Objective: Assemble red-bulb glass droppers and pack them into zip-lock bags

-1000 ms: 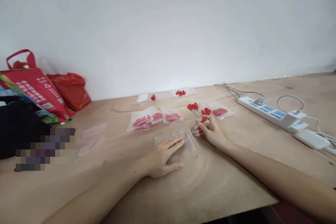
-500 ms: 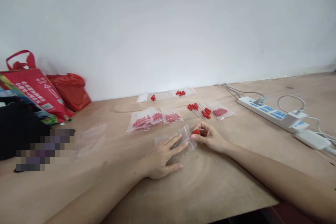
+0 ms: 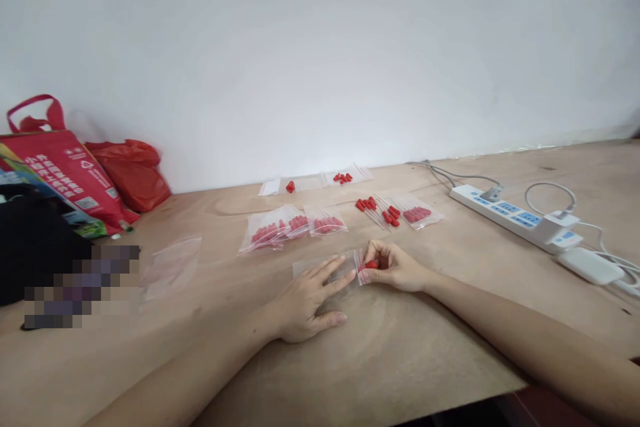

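My left hand (image 3: pixel 315 297) lies flat with fingers spread, its fingertips on a small clear zip-lock bag (image 3: pixel 301 268) on the table. At the bag's right end, where a red zip line shows, my right hand (image 3: pixel 395 267) is closed in a pinch around a red capsule-shaped piece (image 3: pixel 371 265). The thumb and fingers touch the bag's end; whether they grip its film too I cannot tell. Beyond the right hand lie loose red-headed thin sticks (image 3: pixel 391 215). Beside them is a filled zip-lock bag (image 3: pixel 417 213) of similar red pieces.
More filled zip-lock bags (image 3: pixel 327 221) lie ahead of my left hand. Two further groups of red pieces (image 3: pixel 343 178) rest on bags near the wall. A white power strip (image 3: pixel 515 213) with cables is at right. Flat clear bags (image 3: pixel 173 267) and a red shopping bag (image 3: pixel 75 173) stand left.
My right hand has moved slightly left and down with the red piece, up against the bag's end. The left hand stays spread on the bag.
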Demonstrator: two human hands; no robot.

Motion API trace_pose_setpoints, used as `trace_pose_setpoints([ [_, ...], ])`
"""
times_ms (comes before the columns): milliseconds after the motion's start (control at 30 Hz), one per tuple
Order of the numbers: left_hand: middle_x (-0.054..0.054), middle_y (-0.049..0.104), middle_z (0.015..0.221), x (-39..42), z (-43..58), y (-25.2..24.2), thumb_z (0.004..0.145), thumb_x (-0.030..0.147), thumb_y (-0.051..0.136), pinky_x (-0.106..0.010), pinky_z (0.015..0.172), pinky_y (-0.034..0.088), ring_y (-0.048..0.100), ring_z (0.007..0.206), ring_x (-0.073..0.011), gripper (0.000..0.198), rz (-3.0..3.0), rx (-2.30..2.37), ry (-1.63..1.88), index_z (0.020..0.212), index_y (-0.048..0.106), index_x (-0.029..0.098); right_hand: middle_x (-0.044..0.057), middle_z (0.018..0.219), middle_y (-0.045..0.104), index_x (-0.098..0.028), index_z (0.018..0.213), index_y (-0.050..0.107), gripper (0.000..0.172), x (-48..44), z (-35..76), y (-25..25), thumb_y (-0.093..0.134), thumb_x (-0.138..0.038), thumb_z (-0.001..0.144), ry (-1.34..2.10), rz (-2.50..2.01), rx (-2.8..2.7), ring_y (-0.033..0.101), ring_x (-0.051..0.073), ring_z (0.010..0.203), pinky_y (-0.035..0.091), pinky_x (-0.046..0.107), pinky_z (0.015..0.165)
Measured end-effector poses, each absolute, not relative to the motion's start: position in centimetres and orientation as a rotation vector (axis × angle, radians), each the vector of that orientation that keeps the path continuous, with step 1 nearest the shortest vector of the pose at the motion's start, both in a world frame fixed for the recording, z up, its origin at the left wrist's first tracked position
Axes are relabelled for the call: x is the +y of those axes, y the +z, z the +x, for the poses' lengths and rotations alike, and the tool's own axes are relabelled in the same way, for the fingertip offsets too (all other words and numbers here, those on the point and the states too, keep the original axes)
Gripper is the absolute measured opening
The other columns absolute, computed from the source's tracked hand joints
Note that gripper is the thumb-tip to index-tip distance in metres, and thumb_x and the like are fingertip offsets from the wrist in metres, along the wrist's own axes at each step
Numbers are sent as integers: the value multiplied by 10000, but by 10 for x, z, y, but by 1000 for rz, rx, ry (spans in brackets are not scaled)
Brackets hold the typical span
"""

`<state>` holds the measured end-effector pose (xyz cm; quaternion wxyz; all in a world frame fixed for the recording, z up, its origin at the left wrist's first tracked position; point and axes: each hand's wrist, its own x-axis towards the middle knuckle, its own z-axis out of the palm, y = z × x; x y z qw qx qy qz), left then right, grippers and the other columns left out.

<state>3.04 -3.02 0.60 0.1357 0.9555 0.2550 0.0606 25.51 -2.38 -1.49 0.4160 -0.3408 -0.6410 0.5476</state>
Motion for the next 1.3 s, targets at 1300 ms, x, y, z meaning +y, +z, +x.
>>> trace_pose_setpoints([
  [1300, -65, 607, 948, -15, 12, 0, 800, 312, 485, -367, 802, 452, 543, 887, -187, 258, 2652, 886, 642, 998, 616, 211, 101, 742, 632, -172, 666, 611, 262, 38, 322, -5, 555, -427, 662, 104, -2119, -1761, 570, 223, 726, 332, 264, 530],
])
